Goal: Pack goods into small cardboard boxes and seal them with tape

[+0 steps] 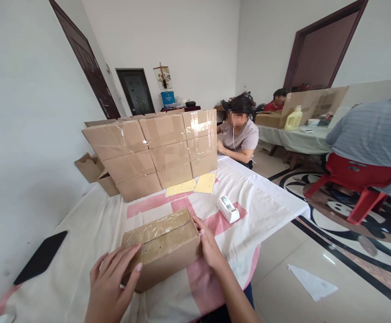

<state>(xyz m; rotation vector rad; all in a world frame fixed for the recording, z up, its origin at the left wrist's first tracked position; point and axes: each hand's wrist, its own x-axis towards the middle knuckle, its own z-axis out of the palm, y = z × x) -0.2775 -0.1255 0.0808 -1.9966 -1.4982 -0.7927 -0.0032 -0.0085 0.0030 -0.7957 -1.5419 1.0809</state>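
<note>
A taped cardboard box (168, 255) lies on the cloth-covered table in front of me, its top flaps closed under clear tape. At its left end, my left hand (114, 278) rests with fingers spread over the top edge and the thumb against the near side. My right hand (208, 242) lies against the box's right end, its fingers along that side and partly hidden. Beyond the box, a white device (228, 209) with a small screen sits to the right, and yellow sheets (182, 187) lie by the stacked boxes.
A wall of stacked cartons (151, 154) stands across the table's far side, with open boxes (89, 167) to its left. A black flat object (42, 256) lies at the left edge. Behind the cartons sits a person (240, 134); others are at the right table.
</note>
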